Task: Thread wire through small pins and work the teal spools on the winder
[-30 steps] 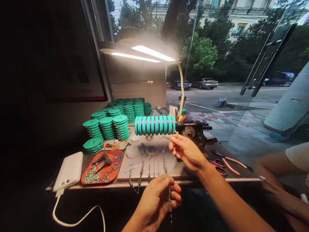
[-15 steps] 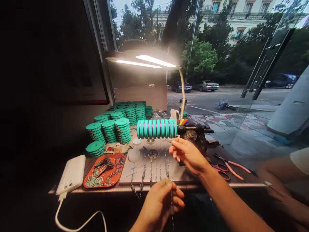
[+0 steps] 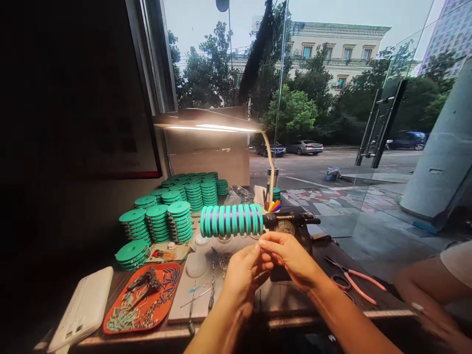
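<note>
Just below the right end of a row of turquoise foam spools (image 3: 232,221), my two hands meet fingertip to fingertip. My left hand (image 3: 241,273) is closed in a pinch on a thin fishing line, which is barely visible between the fingers. Thumb and forefinger of my right hand (image 3: 289,255) pinch at the same spot, also on the line. The spools sit side by side on the shaft of a dark hand-cranked machine (image 3: 285,227). Beaded line strands (image 3: 213,287) hang down over the board, left of my hands; others are hidden behind my left arm.
An orange tray (image 3: 172,297) of small metal parts and a white power bank (image 3: 83,307) lie at left. Stacked green spools (image 3: 179,223) stand behind them. Pink-handled pliers (image 3: 363,285) and scissors (image 3: 341,282) lie right. A lamp (image 3: 210,122) hangs above; another person's arm (image 3: 424,295) is at far right.
My left hand has risen from below the table edge to meet my right hand under the spools. The camera has tilted up, so the table things appear lower.
</note>
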`<act>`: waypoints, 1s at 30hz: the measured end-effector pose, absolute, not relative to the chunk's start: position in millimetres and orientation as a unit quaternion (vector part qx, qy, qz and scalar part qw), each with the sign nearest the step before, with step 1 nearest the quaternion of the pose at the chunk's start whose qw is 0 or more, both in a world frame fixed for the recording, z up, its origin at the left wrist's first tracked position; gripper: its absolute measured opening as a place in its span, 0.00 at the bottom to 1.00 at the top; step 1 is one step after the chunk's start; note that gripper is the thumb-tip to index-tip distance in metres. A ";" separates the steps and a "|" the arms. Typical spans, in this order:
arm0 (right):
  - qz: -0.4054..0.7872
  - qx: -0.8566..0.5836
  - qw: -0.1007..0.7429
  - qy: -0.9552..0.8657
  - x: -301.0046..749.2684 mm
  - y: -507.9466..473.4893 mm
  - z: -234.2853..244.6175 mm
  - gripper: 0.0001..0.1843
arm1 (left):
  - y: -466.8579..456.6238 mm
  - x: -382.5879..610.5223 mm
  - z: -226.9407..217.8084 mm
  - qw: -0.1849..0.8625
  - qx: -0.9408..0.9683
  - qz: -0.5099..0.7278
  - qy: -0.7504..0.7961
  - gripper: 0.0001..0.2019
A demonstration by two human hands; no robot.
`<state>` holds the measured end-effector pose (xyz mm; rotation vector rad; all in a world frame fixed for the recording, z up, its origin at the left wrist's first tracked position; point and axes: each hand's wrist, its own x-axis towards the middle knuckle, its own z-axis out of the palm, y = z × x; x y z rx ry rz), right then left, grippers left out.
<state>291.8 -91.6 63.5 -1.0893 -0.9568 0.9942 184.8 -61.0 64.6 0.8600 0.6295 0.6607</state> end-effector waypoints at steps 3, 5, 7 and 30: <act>0.447 -0.477 0.638 -0.406 290.7 -92.6 63.9 0.14 | -63.0 185.5 64.5 0.812 0.402 0.329 0.268 0.07; 0.459 -0.476 0.631 -0.407 289.9 -92.7 64.0 0.14 | -65.1 185.0 64.6 0.807 0.410 0.340 0.256 0.07; 0.460 -0.480 0.620 -0.417 289.5 -93.0 63.9 0.14 | -67.6 182.9 62.9 0.806 0.414 0.340 0.253 0.07; 0.581 -0.445 0.576 -0.364 264.7 -135.3 21.8 0.13 | -93.4 145.5 19.1 0.895 0.333 0.206 0.214 0.07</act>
